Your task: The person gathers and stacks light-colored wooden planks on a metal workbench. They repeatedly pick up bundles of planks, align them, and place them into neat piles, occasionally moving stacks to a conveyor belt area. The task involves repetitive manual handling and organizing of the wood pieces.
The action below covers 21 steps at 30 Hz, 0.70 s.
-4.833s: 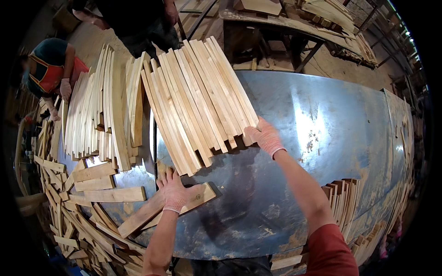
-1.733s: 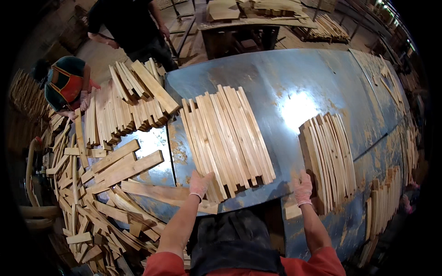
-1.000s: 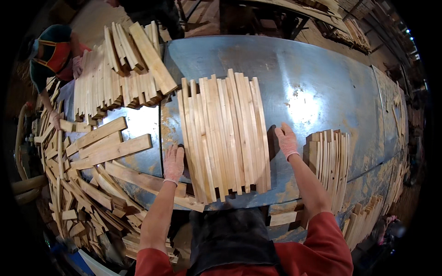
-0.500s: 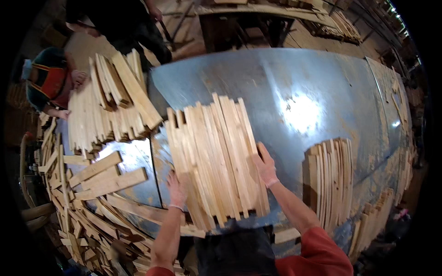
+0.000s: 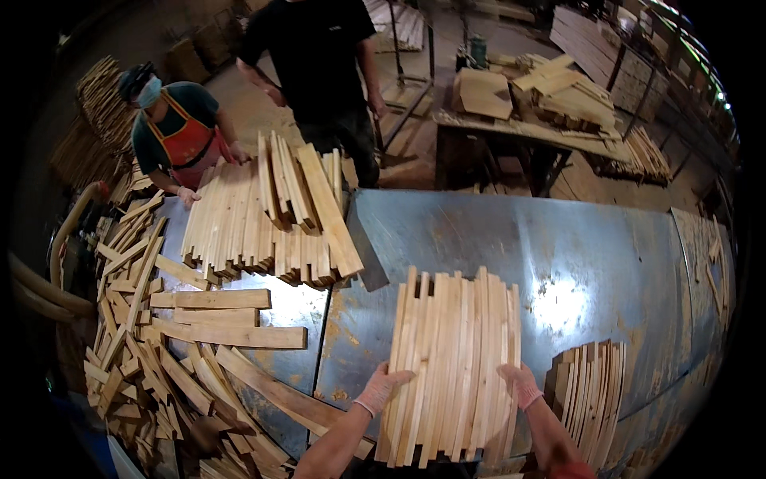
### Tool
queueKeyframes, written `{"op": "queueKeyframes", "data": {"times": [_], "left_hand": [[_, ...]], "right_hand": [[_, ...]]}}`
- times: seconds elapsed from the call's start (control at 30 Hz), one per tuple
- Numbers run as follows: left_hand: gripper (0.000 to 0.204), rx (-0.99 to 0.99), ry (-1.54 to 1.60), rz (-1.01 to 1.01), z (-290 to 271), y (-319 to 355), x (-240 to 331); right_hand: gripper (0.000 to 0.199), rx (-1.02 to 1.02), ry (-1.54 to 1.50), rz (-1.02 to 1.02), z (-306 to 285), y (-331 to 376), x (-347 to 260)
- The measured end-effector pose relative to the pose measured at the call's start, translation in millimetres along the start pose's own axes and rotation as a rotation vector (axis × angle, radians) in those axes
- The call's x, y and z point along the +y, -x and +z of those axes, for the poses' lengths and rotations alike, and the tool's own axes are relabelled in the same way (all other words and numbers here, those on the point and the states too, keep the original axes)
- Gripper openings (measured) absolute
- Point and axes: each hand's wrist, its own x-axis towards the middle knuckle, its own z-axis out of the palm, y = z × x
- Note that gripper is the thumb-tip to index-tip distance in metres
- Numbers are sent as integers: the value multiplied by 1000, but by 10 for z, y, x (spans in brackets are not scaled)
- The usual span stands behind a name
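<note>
A row of pale wooden strips, laid side by side with uneven ends, is held between my two hands near the front of the metal table. My left hand, in a thin pinkish glove, clasps its left edge, with fingers reaching onto the top face. On the opposite edge my right hand, gloved alike, presses inward. The undersides are hidden, so I cannot tell whether the strips rest on the table or are slightly raised. Just right of my right hand stands another stack of strips.
The metal table has a seam left of my strips. Beyond it lies a larger strip pile, touched by a co-worker in an orange apron. Another person stands behind. Loose offcuts heap up at left.
The view has tilted up, showing more of the room. My hands and the strips have shifted right, away from the seam and closer to the right-hand stack.
</note>
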Motion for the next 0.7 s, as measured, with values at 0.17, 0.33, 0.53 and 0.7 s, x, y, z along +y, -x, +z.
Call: {"op": "queueKeyframes", "data": {"times": [0.17,0.33,0.53,0.7], "left_hand": [[93,72,-99,-100,213,522,156],[88,80,-12,81,126,1141,127],[80,185,62,329,-271,2301,121],[79,420,109,627,-790,3671,-376]], "right_hand": [[57,34,72,-7,-187,485,-51],[59,-97,-29,-136,132,918,-165],[61,-412,97,-153,999,1458,-334],[61,-615,287,-151,1793,1936,12]]}}
